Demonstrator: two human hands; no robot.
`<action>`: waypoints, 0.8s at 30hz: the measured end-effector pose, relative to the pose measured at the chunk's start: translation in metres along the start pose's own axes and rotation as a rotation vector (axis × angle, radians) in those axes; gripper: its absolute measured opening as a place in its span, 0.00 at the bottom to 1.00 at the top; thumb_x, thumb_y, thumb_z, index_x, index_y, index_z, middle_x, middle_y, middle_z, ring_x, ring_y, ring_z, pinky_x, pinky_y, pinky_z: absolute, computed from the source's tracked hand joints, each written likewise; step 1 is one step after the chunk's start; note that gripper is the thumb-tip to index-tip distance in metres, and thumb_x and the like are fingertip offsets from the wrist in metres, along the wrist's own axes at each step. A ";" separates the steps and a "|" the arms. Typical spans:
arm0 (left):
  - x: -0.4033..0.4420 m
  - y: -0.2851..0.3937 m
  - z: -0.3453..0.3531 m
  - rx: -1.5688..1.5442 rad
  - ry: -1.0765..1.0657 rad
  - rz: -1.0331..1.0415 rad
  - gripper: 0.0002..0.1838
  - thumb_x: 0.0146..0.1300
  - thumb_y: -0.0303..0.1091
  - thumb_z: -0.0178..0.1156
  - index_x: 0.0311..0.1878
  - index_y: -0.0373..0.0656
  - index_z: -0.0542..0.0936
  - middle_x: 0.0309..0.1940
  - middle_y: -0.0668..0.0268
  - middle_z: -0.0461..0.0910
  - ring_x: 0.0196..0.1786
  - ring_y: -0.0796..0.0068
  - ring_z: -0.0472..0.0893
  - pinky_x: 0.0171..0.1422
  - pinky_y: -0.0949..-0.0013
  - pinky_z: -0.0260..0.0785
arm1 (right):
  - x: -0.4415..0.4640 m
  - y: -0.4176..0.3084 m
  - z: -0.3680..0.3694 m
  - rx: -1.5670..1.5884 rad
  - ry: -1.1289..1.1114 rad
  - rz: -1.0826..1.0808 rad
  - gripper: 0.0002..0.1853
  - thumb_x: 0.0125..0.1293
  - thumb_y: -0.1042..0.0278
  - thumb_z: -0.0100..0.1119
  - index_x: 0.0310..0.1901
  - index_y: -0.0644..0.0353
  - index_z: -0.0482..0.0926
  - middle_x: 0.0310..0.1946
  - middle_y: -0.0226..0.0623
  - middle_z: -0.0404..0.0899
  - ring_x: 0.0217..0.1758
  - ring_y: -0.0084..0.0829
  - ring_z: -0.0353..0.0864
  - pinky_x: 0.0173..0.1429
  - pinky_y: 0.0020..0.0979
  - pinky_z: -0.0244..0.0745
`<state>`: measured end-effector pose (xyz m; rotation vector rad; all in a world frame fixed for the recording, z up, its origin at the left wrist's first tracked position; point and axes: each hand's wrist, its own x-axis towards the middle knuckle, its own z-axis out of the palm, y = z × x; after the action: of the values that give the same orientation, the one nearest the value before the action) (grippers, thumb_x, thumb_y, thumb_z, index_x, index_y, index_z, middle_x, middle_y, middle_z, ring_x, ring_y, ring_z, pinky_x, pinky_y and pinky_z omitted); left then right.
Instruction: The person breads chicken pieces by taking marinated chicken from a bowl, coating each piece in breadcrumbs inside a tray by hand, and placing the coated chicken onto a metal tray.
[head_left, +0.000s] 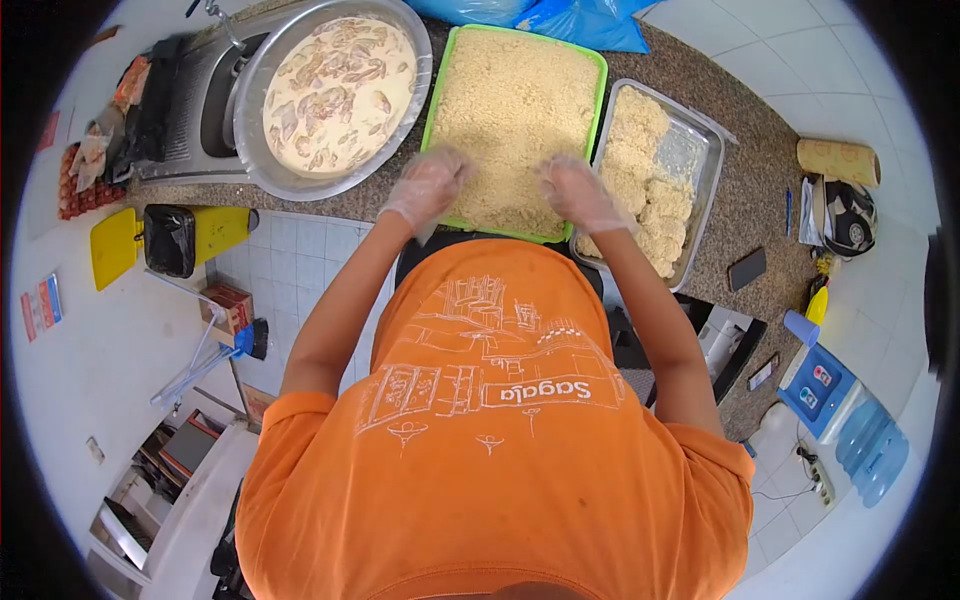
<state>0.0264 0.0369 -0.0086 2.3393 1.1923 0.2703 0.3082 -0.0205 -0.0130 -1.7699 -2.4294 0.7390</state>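
A green tray [600,92] full of pale breadcrumbs [518,110] lies in front of me. My left hand [432,185], in a clear plastic glove, is closed with its fingers curled at the tray's near left side. At the near right side my right hand [578,192], gloved the same way, is also closed, over the crumbs and next to a metal tray [712,165]. Crumb-coated pieces [662,215] fill part of that metal tray. Whether either hand holds crumbs is hidden by the fingers.
Left of the crumbs stands a large metal basin [422,80] of pieces in pale batter [340,100], beside a sink [215,110]. Blue plastic bags [590,22] lie behind. A phone [747,269] rests on the granite counter [735,215]. A yellow bin [215,232] stands lower left.
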 end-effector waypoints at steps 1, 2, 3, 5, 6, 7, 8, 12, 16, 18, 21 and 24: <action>-0.012 -0.003 0.000 0.008 0.026 0.019 0.11 0.69 0.41 0.63 0.41 0.42 0.82 0.38 0.53 0.81 0.44 0.47 0.82 0.49 0.48 0.75 | -0.005 -0.002 0.000 0.021 0.030 0.040 0.14 0.68 0.70 0.58 0.54 0.57 0.83 0.53 0.52 0.81 0.54 0.51 0.81 0.62 0.45 0.76; -0.027 -0.003 0.002 0.013 0.049 0.038 0.11 0.69 0.41 0.63 0.41 0.43 0.82 0.38 0.54 0.81 0.44 0.47 0.82 0.50 0.48 0.75 | -0.012 -0.002 0.003 0.043 0.059 0.083 0.14 0.69 0.68 0.57 0.53 0.59 0.83 0.51 0.52 0.81 0.55 0.51 0.80 0.62 0.46 0.76; -0.036 -0.001 0.001 0.018 0.073 0.056 0.11 0.69 0.41 0.63 0.42 0.43 0.82 0.39 0.55 0.81 0.44 0.47 0.82 0.50 0.49 0.75 | -0.015 -0.003 0.004 0.065 0.087 0.124 0.13 0.70 0.66 0.56 0.52 0.60 0.83 0.49 0.53 0.80 0.55 0.51 0.80 0.61 0.46 0.75; -0.036 0.005 0.005 -0.046 0.073 0.056 0.12 0.69 0.42 0.63 0.43 0.44 0.82 0.41 0.55 0.81 0.45 0.48 0.82 0.50 0.49 0.76 | 0.002 -0.010 0.008 0.151 0.209 0.037 0.12 0.69 0.68 0.57 0.51 0.60 0.83 0.47 0.55 0.81 0.53 0.51 0.81 0.59 0.47 0.76; -0.036 0.010 0.008 -0.079 0.069 0.056 0.12 0.69 0.43 0.62 0.44 0.44 0.82 0.42 0.55 0.81 0.46 0.48 0.82 0.50 0.49 0.76 | 0.011 -0.012 0.012 0.197 0.268 -0.004 0.12 0.68 0.69 0.58 0.50 0.61 0.83 0.46 0.55 0.81 0.51 0.51 0.81 0.57 0.48 0.76; -0.035 0.017 0.011 -0.090 -0.006 0.088 0.12 0.69 0.43 0.62 0.44 0.44 0.82 0.43 0.55 0.81 0.47 0.48 0.82 0.51 0.49 0.76 | 0.021 -0.002 0.025 0.186 0.259 -0.066 0.12 0.68 0.69 0.57 0.49 0.62 0.82 0.45 0.54 0.81 0.52 0.51 0.81 0.58 0.48 0.76; -0.033 0.025 0.013 -0.102 -0.080 0.121 0.13 0.69 0.43 0.62 0.45 0.44 0.82 0.44 0.55 0.81 0.48 0.48 0.82 0.52 0.49 0.76 | 0.037 0.016 0.045 0.175 0.250 -0.128 0.12 0.67 0.69 0.56 0.49 0.63 0.81 0.43 0.52 0.81 0.52 0.51 0.81 0.58 0.48 0.75; -0.040 0.038 0.010 -0.009 -0.234 0.067 0.14 0.69 0.45 0.62 0.47 0.44 0.81 0.47 0.54 0.80 0.51 0.48 0.81 0.55 0.49 0.75 | 0.028 0.001 0.003 0.390 0.125 0.061 0.09 0.66 0.74 0.57 0.46 0.60 0.85 0.41 0.53 0.82 0.46 0.50 0.83 0.52 0.44 0.80; -0.055 0.040 0.010 -0.009 -0.213 -0.058 0.14 0.68 0.44 0.63 0.47 0.44 0.80 0.47 0.52 0.79 0.52 0.47 0.81 0.57 0.48 0.74 | -0.017 -0.017 0.028 0.149 0.031 -0.150 0.09 0.64 0.76 0.59 0.45 0.60 0.86 0.43 0.49 0.84 0.49 0.47 0.84 0.56 0.41 0.81; -0.056 0.042 0.018 0.014 -0.240 -0.058 0.14 0.68 0.43 0.63 0.48 0.44 0.80 0.47 0.50 0.79 0.52 0.46 0.81 0.58 0.47 0.74 | -0.019 -0.036 0.046 -0.042 -0.035 -0.120 0.09 0.64 0.76 0.61 0.44 0.61 0.86 0.44 0.48 0.84 0.50 0.46 0.85 0.58 0.40 0.81; -0.057 0.027 0.041 -0.040 -0.193 -0.003 0.12 0.67 0.39 0.63 0.48 0.43 0.81 0.46 0.50 0.80 0.53 0.46 0.81 0.58 0.49 0.74 | -0.009 -0.022 0.032 0.061 -0.054 -0.025 0.08 0.65 0.73 0.62 0.44 0.62 0.85 0.44 0.49 0.84 0.49 0.47 0.85 0.57 0.42 0.80; -0.055 -0.004 0.069 -0.135 -0.220 0.035 0.10 0.67 0.36 0.62 0.47 0.42 0.82 0.44 0.50 0.81 0.52 0.48 0.81 0.58 0.51 0.73 | 0.021 0.024 0.002 0.149 0.165 0.168 0.07 0.63 0.75 0.63 0.42 0.64 0.84 0.41 0.52 0.84 0.48 0.50 0.85 0.55 0.42 0.81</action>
<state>0.0172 -0.0288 -0.0669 2.2095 0.9969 0.0980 0.3218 0.0039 -0.0297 -1.9097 -2.0853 0.7331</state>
